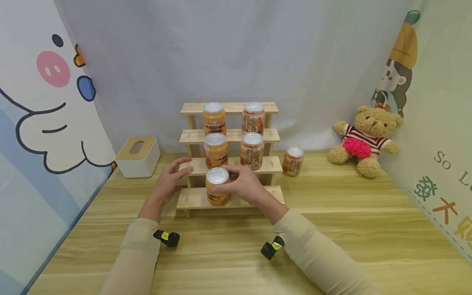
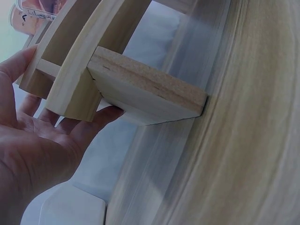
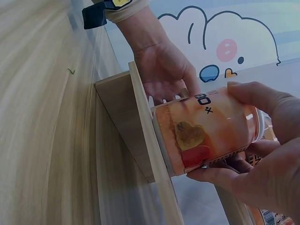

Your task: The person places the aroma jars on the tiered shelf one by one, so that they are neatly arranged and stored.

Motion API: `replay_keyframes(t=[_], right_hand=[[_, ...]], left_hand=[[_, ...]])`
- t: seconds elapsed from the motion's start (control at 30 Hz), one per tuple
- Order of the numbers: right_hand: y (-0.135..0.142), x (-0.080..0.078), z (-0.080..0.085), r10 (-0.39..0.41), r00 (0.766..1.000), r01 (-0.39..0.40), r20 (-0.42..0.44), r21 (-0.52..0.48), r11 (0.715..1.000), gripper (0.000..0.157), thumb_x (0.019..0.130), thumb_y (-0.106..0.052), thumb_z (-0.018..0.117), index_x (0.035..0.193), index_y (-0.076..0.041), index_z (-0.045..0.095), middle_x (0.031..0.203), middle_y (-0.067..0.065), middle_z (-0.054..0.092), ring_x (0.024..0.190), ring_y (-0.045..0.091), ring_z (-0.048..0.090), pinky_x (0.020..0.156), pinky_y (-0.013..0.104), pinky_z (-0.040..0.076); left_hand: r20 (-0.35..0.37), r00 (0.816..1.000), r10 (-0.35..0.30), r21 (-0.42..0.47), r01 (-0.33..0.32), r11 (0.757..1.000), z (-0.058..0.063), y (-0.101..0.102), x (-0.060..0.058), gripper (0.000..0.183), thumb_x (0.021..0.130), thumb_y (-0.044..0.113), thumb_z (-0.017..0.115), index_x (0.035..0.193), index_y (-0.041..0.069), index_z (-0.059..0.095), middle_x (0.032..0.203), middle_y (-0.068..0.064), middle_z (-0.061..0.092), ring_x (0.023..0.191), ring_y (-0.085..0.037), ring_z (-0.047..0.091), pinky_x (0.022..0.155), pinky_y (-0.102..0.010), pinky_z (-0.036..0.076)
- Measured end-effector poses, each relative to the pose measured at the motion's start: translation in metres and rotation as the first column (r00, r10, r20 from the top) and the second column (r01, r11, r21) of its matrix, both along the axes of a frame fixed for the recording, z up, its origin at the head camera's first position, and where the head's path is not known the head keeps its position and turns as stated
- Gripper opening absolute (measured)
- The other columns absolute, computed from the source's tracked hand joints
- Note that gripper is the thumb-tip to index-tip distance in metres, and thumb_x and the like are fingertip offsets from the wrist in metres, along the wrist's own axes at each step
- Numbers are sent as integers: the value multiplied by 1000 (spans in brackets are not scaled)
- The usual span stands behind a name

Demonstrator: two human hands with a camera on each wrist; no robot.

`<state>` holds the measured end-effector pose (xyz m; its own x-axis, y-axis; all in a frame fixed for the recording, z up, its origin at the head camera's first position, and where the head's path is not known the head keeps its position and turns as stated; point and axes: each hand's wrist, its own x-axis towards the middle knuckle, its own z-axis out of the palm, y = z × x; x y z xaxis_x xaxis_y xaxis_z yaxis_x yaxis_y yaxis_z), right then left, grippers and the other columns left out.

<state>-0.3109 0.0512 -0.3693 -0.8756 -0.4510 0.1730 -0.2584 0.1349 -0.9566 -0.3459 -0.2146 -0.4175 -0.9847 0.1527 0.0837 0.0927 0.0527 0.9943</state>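
Observation:
On the lowest step of a wooden four-tier display rack (image 1: 193,198) stands an orange can (image 1: 217,189) with a silver lid. My right hand (image 1: 245,186) grips it from the right, thumb in front; in the right wrist view the can (image 3: 206,129) has its base at the step. My left hand (image 1: 170,178) is at the rack's left side with fingers spread. The left wrist view shows those fingertips (image 2: 112,112) touching the wood at the step ends, not curled round it. Two similar cans stand on the second tier from the top and two on the third, partly overlapping in view.
Another orange can (image 1: 293,163) stands on the wooden table (image 1: 221,250), right of the rack. A white tissue box (image 1: 138,164) with a wooden lid is at the left. A teddy bear (image 1: 368,137) sits at the back right. A curtain (image 1: 313,61) hangs behind.

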Motion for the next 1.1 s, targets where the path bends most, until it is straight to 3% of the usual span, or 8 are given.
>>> replay_keyframes(t=[0.3,0.53,0.73,0.93,1.1], right_hand=[[-2,-1,-3,-23,999,24,-38,14,1000,54,77,-10,88,125,-2,66,112,10,70,98,22,67,83,36,55],[-3,0,-5,-56,992,64,-114,69,996,58,78,-21,89,130,-8,66,115,4,71,100,17,68,85,35,55],[2,3,-5,-62,995,67,-78,60,996,65,77,-23,90,135,-10,63,121,4,68,107,20,67,88,38,54],[26,14,8,-110,993,113,-38,80,990,72,76,-28,90,138,-9,60,131,5,64,115,25,64,90,44,53],[55,25,26,-112,981,123,-161,64,990,58,81,-18,85,131,0,62,128,15,64,113,32,64,87,43,55]], left_hand=[[1,1000,13,6,-13,1000,-3,-1,-4,54,100,33,64,146,11,46,167,-7,8,151,-32,12,97,-66,41],[-2,1000,7,0,-7,1000,-3,-1,-2,55,101,33,62,148,10,44,167,-7,7,151,-32,8,97,-65,41],[-1,1000,7,3,-7,1000,-3,0,0,56,102,31,61,149,8,43,167,-7,7,151,-33,9,98,-66,41],[0,1000,2,9,-2,1000,-1,1,2,55,102,30,61,148,9,43,167,-8,5,151,-33,6,99,-67,39],[-7,1000,5,8,-5,1000,-1,0,2,55,101,31,62,148,9,44,167,-9,5,151,-33,4,99,-69,37]])
